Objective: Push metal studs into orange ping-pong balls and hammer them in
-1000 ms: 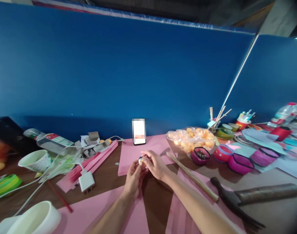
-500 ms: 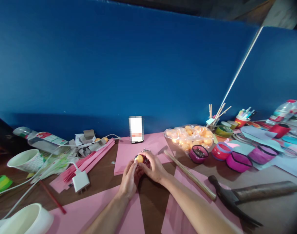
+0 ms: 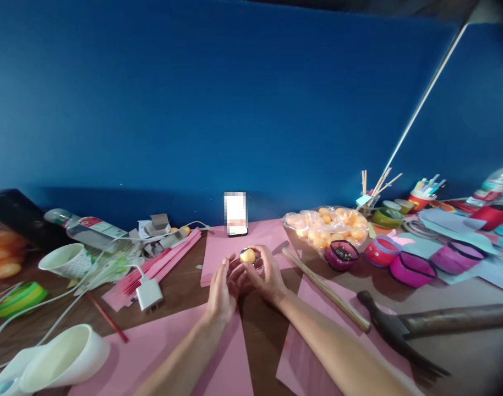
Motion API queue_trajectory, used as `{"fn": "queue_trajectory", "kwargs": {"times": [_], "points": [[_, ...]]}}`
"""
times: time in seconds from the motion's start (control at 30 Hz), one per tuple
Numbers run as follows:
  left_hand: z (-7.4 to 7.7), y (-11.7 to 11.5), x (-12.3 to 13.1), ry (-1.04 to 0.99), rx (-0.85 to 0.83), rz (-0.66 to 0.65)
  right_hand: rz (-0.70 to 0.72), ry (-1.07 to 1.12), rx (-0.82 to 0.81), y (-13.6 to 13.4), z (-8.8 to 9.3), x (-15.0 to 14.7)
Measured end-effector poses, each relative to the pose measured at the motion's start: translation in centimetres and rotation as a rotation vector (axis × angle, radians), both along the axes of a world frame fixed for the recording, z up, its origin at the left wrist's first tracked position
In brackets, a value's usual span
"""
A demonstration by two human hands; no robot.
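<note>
This looks like a craft workspace, though whether in a home or a workshop cannot be told. A brown tabletop point(image 3: 264, 357) stands against a plain blue partition point(image 3: 251, 104), with pink paper sheets point(image 3: 185, 352) spread at its near side. A claw hammer point(image 3: 445, 320) lies near right, and a cup of pens point(image 3: 421, 203) and thin wooden sticks point(image 3: 382, 184) stand far right.

1. Mid-frame, the ball point(image 3: 247, 256) sits between left hand point(image 3: 222, 291) and right hand point(image 3: 270, 278); behind them a smartphone point(image 3: 236, 214) stands on paper point(image 3: 218, 247).
2. Right of centre, I see a bag of balls point(image 3: 323, 228) behind a small pot point(image 3: 336, 264).
3. Lower right: claw hammer point(image 3: 453, 320), right of the wooden stick point(image 3: 328, 290).
4. Left: plastic bottle point(image 3: 97, 231) behind a paper cup point(image 3: 72, 269).
</note>
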State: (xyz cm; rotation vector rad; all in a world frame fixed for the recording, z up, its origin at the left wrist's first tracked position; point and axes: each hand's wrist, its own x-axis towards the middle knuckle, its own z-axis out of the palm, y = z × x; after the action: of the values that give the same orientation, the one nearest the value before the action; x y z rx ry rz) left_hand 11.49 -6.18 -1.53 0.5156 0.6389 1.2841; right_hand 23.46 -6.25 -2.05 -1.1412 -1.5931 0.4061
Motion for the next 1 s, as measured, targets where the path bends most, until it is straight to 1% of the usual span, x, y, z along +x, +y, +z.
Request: {"fn": "queue_trajectory", "kwargs": {"times": [0.03,0.17,0.27,0.43,0.5,0.57,0.6,0.63,0.67,0.7,0.77,0.8,0.83,0.87,0.9,1.0], "points": [[0.5,0.0,-0.1,0.000,0.012,0.026,-0.015,0.020,-0.002,0.0,0.0,0.0],[2.3,-0.2,-0.6,-0.003,0.062,0.052,-0.069,0.130,-0.036,0.1,0.3,0.0],[3.1,-0.1,-0.9,-0.016,0.096,0.063,-0.092,0.179,-0.060,0.1,0.7,0.1],[4.0,0.7,-1.7,-0.127,0.048,0.138,0.062,0.190,-0.039,-0.1,0.9,-0.1],[4.5,1.1,-2.2,-0.172,0.032,0.145,0.079,0.203,-0.051,-0.2,0.9,-0.3],[5.1,1.5,-2.8,-0.210,0.052,0.137,0.090,0.220,-0.075,-0.4,1.2,-0.3],[5.5,1.6,-3.2,-0.226,0.068,0.140,0.122,0.245,-0.104,-0.6,1.4,-0.3],[5.9,1.7,-3.5,-0.239,0.085,0.147,0.190,0.282,-0.155,-0.7,1.8,-0.3],[6.4,1.8,-3.8,-0.248,0.099,0.152,0.301,0.327,-0.235,-0.9,2.1,-0.3],[6.9,1.8,-4.1,-0.257,0.106,0.163,0.455,0.368,-0.347,-1.0,2.5,-0.3],[7.9,1.7,-4.8,-0.273,0.104,0.178,0.814,0.405,-0.626,-1.5,3.2,-0.5],[8.5,1.6,-5.1,-0.288,0.093,0.192,0.967,0.396,-0.762,-1.7,3.4,-0.6],[9.1,1.4,-5.5,-0.302,0.082,0.201,1.076,0.377,-0.873,-1.9,3.6,-0.7],[9.8,1.2,-5.9,-0.317,0.077,0.205,1.136,0.352,-0.952,-2.1,3.6,-0.8],[10.4,0.9,-6.3,-0.334,0.082,0.203,1.156,0.324,-1.001,-2.3,3.5,-0.9],[12.3,-0.1,-7.7,-0.395,0.139,0.195,1.115,0.273,-1.045,-2.6,3.1,-1.1]]}}
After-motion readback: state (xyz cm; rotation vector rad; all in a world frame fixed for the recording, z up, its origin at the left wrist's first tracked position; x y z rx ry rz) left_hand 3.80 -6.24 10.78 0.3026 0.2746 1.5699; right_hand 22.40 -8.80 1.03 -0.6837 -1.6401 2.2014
